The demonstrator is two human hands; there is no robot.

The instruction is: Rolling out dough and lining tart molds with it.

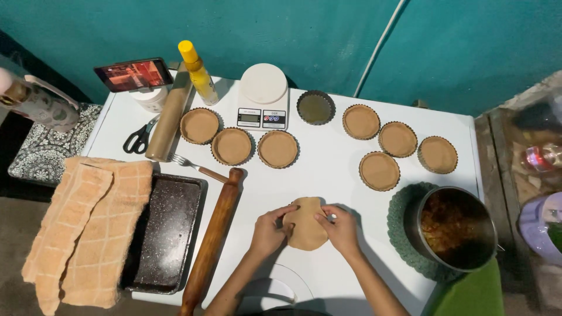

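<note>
Dough disc gripped at both edges by left hand & right hand, nr rolling pin; even support advised, w/o stretching.

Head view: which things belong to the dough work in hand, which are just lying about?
In use:
left hand and right hand gripping dough round
lined tart tins
empty tart tin
rolling pin
pot of filling

Lying about:
scissors
fork
kitchen scale
yellow bottle
towel
baking tray
phone
</note>
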